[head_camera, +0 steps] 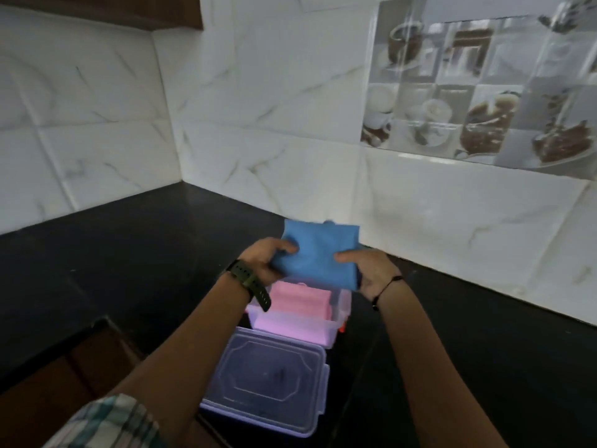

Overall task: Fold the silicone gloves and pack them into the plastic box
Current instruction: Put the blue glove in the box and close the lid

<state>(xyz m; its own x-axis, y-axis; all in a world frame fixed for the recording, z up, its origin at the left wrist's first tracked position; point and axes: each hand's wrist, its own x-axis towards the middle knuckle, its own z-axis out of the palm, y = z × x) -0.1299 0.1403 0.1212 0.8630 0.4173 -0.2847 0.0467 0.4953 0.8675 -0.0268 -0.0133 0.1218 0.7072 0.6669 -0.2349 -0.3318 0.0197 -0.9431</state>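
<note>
Seen from above the hands: a folded blue silicone glove (318, 255) held in the air over the far end of the plastic box (339, 307), pinched from both sides. Left hand (266, 258) clamped on the glove's left edge, thumb on top and fingers curled beneath, a dark green watch (248, 282) strapped at the wrist. Right hand (368, 270) closed on the glove's right lower edge, thumb lying across the top face, a thin dark cord bracelet (386, 287) round the wrist. Each grip narrow and filled with blue silicone, neither hand free. Inside the clear box, just below the blue piece, a folded pink silicone glove (302, 302) lying flat and taking up most of the visible interior. Near side of the box, touching or almost touching it, the clear lid (268, 381) resting flat on the black counter (145, 253), its clips turned outward. A small orange-red bit showing at the box's right corner, too blurred to identify. White marble-pattern wall tiles (265, 108) behind the counter, with a panel of coffee-cup picture tiles (478, 88) to the upper right. A checked sleeve (106, 421) at the lower left edge.
</note>
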